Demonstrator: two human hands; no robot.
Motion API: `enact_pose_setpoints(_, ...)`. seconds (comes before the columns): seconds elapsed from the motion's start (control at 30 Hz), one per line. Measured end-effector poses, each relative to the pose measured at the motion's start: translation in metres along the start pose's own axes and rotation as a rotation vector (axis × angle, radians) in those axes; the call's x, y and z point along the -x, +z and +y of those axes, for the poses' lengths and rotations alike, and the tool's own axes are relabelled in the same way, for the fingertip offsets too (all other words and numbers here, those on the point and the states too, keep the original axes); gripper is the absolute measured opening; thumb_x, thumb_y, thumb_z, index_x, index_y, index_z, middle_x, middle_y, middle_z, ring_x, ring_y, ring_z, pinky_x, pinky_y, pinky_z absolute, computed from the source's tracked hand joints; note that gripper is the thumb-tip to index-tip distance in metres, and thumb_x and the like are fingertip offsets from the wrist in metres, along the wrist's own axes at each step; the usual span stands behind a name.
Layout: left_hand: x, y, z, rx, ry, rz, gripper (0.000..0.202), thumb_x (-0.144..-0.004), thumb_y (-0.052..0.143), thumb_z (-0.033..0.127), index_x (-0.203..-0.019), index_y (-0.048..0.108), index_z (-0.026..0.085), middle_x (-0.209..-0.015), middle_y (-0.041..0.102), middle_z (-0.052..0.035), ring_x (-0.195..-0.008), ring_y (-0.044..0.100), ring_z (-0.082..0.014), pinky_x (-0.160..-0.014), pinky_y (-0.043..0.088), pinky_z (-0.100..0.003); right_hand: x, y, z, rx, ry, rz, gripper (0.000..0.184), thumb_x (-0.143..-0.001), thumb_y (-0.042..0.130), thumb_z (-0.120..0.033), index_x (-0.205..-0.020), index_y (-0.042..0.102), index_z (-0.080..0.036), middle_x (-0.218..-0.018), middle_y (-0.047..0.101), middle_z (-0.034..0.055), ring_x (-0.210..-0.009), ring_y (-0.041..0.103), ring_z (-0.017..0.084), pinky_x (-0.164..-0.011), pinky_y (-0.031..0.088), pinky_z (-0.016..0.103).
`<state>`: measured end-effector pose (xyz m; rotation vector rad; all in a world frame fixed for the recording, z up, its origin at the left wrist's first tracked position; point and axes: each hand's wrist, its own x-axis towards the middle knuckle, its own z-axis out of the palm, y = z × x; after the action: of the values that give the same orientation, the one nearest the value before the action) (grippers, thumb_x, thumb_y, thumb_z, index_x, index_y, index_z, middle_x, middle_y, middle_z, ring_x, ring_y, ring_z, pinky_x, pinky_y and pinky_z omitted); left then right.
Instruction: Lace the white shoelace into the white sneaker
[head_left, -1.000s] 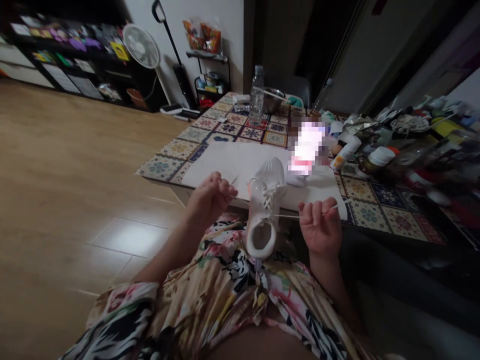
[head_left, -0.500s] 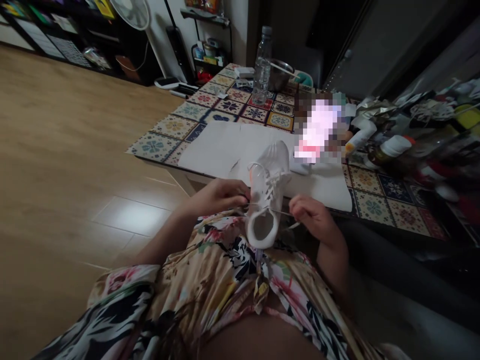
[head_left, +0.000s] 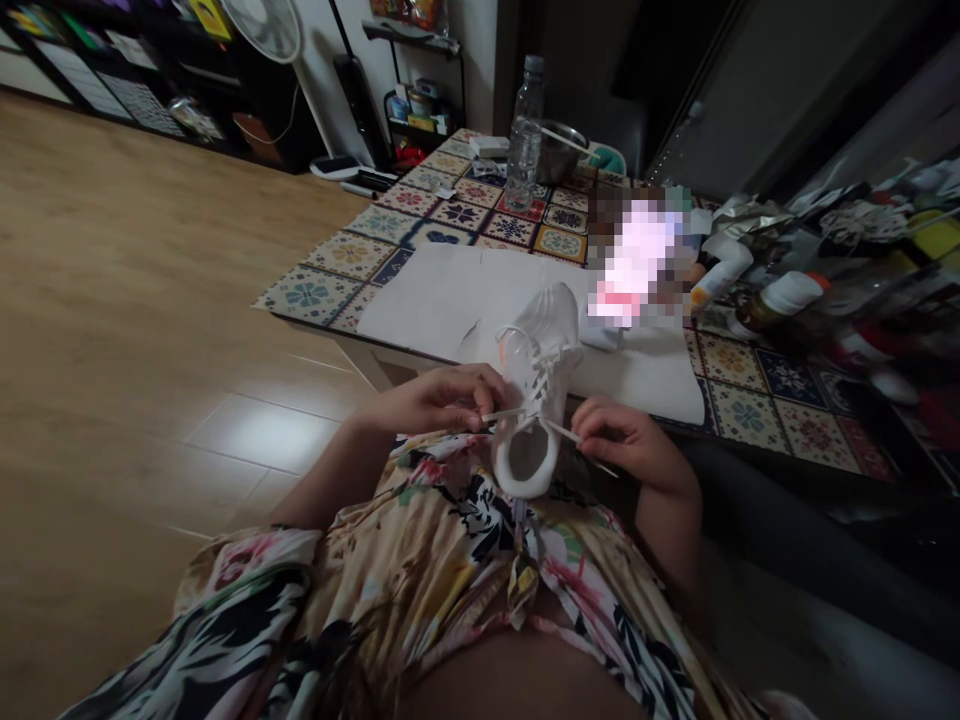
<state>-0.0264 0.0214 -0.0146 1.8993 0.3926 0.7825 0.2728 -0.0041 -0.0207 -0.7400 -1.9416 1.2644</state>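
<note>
A white sneaker points away from me, its toe over the table's near edge and its heel opening close to my body. My left hand is closed in a pinch on one end of the white shoelace, just left of the shoe's tongue. On the other side, my right hand pinches the other lace end, with a loose tip hanging below the fingers. Both ends run outward from the top of the crossed lacing and look fairly taut.
A white sheet lies under the toe on the patterned table. A blurred lit screen stands beyond the shoe. Behind are a clear plastic bottle and a metal bowl. A white-capped bottle and clutter fill the right side.
My left hand has shifted slightly right and my right hand slightly left, both nearer the shoe. The lace ends now show wider and flatter. The shoe stays in place.
</note>
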Motion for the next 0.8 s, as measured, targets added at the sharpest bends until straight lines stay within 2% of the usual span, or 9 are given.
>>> enact_pose_setpoints(0.1,-0.002,0.017,-0.002,0.239,0.043,0.178,0.025,-0.087,0.072,0.038,-0.077,0.068,0.015,-0.094,0.068,-0.0098,-0.093,0.064,-0.0189,-0.089,0.052,-0.033,-0.004,0.013,0.003,-0.231,-0.127,0.131,0.021,-0.084,0.074,-0.044,-0.075,0.070,-0.024,-0.098,0.070,0.0043,-0.099,0.064,0.022,-0.093,0.048,0.038)
enact_pose_setpoints(0.17,-0.006,0.031,-0.003,0.359,0.071,0.254,0.021,-0.087,0.073,0.034,-0.077,0.068,0.016,-0.088,0.068,-0.0070,-0.089,0.065,-0.0176,-0.087,0.052,-0.033,-0.009,0.028,0.005,-0.367,-0.168,0.216,0.020,-0.083,0.075,-0.045,-0.076,0.071,-0.027,-0.094,0.071,0.0030,-0.098,0.066,0.022,-0.093,0.050,0.041)
enact_pose_setpoints(0.23,-0.010,0.041,-0.004,0.377,0.085,0.254,0.017,-0.087,0.073,0.031,-0.078,0.069,0.017,-0.084,0.069,-0.0057,-0.086,0.065,-0.0168,-0.084,0.052,-0.032,-0.014,0.041,0.007,-0.432,-0.180,0.263,0.017,-0.082,0.076,-0.045,-0.078,0.072,-0.028,-0.083,0.071,0.0011,-0.085,0.067,0.020,-0.086,0.052,0.039)
enact_pose_setpoints(0.33,-0.012,0.042,-0.003,0.313,0.115,0.204,0.018,-0.086,0.073,0.033,-0.078,0.070,0.018,-0.084,0.070,-0.0069,-0.087,0.066,-0.0184,-0.083,0.052,-0.033,-0.019,0.054,0.006,-0.418,-0.168,0.336,0.016,-0.081,0.077,-0.044,-0.079,0.074,-0.028,-0.076,0.068,0.0000,-0.071,0.063,0.016,-0.071,0.052,0.032)
enact_pose_setpoints(0.47,-0.008,0.031,-0.002,0.223,0.188,0.132,0.027,-0.086,0.072,0.040,-0.071,0.067,0.018,-0.093,0.071,-0.0100,-0.095,0.065,-0.0223,-0.091,0.050,-0.040,-0.021,0.056,0.003,-0.318,-0.164,0.377,0.019,-0.080,0.078,-0.043,-0.075,0.074,-0.026,-0.073,0.066,0.0004,-0.069,0.060,0.016,-0.066,0.048,0.029)
enact_pose_setpoints(0.6,-0.003,0.015,0.006,0.049,0.188,0.092,0.034,-0.085,0.071,0.046,-0.066,0.067,0.018,-0.099,0.069,-0.0127,-0.103,0.061,-0.0249,-0.093,0.049,-0.040,-0.021,0.056,0.003,-0.271,-0.138,0.370,0.018,-0.080,0.078,-0.042,-0.075,0.074,-0.025,-0.073,0.065,0.0004,-0.072,0.060,0.016,-0.069,0.048,0.030)
enact_pose_setpoints(0.73,0.008,-0.012,0.013,-0.233,0.093,-0.171,0.015,-0.085,0.073,0.031,-0.076,0.074,0.019,-0.102,0.070,-0.0128,-0.103,0.062,-0.0237,-0.093,0.049,-0.035,-0.021,0.058,0.007,-0.270,-0.156,0.355,0.016,-0.082,0.077,-0.038,-0.076,0.073,-0.025,-0.074,0.065,0.0000,-0.073,0.060,0.016,-0.071,0.047,0.030)
enact_pose_setpoints(0.8,0.020,-0.029,0.011,-0.309,0.019,-0.247,0.008,-0.085,0.072,0.023,-0.078,0.075,0.020,-0.101,0.071,-0.0115,-0.098,0.065,-0.0213,-0.089,0.050,-0.031,-0.021,0.058,0.008,-0.274,-0.162,0.339,0.013,-0.083,0.077,-0.036,-0.078,0.073,-0.025,-0.075,0.065,-0.0004,-0.074,0.059,0.016,-0.071,0.047,0.029)
